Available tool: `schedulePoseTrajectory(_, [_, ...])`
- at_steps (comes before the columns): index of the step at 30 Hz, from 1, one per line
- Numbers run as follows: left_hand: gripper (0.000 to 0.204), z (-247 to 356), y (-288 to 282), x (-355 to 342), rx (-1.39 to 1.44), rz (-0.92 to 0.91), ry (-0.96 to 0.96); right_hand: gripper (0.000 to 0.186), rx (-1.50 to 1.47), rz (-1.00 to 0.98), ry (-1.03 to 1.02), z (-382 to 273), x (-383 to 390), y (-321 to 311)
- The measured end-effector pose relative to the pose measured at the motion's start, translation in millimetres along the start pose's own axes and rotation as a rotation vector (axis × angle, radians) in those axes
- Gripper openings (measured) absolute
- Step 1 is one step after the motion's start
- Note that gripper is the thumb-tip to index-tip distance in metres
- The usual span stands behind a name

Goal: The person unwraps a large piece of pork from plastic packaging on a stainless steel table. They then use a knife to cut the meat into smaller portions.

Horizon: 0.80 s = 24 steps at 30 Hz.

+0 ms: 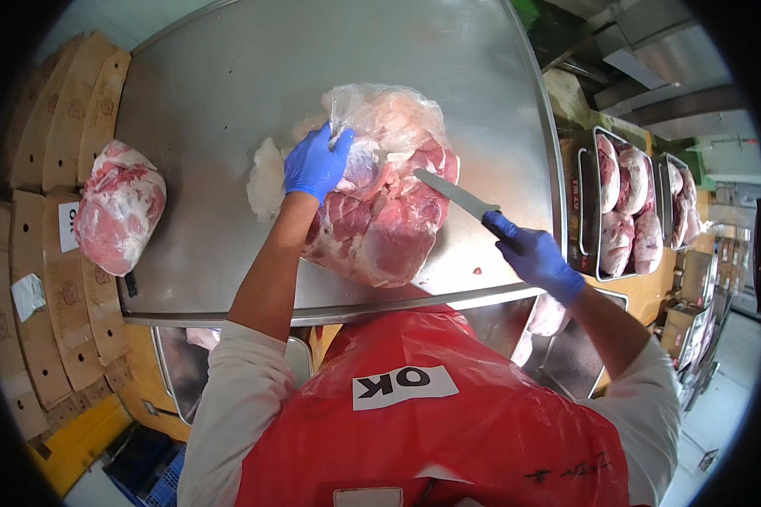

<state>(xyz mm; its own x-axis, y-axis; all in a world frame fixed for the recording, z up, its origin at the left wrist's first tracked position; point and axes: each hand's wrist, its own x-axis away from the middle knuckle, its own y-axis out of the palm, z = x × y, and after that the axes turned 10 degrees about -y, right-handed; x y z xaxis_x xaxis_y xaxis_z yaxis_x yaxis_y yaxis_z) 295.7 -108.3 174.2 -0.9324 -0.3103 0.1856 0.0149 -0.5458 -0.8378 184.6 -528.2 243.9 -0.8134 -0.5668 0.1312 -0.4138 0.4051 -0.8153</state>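
Note:
A large piece of raw meat [389, 237], red with pale fat, lies on a steel table [211, 84]. Crumpled clear plastic wrap [389, 114] covers its far side. My left hand [315, 160], in a blue glove, is closed at the meat's far left, gripping the wrap; its fingertips are partly hidden. In my blue-gloved right hand [537, 260] is a knife [457, 194], held by its dark handle. The blade points up and left, with its tip at the right part of the meat.
Another wrapped meat piece [120, 207] sits at the table's left edge, beside stacked cardboard boxes [55, 279]. Metal trays of meat [626, 207] stand to the right. Below the front edge are more metal trays [575, 355]. A small meat scrap [478, 271] lies near the front edge.

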Motion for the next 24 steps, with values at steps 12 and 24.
schedulePoseTrajectory(12, [0.072,-2,2,9,-0.056,-0.001,0.006,0.054,0.019,0.197,0.086,-33,38,51])
schedulePoseTrajectory(24, [0.062,3,3,36,0.075,-0.100,0.092,0.040,0.325,-0.072,0.112,-113,16,-101])
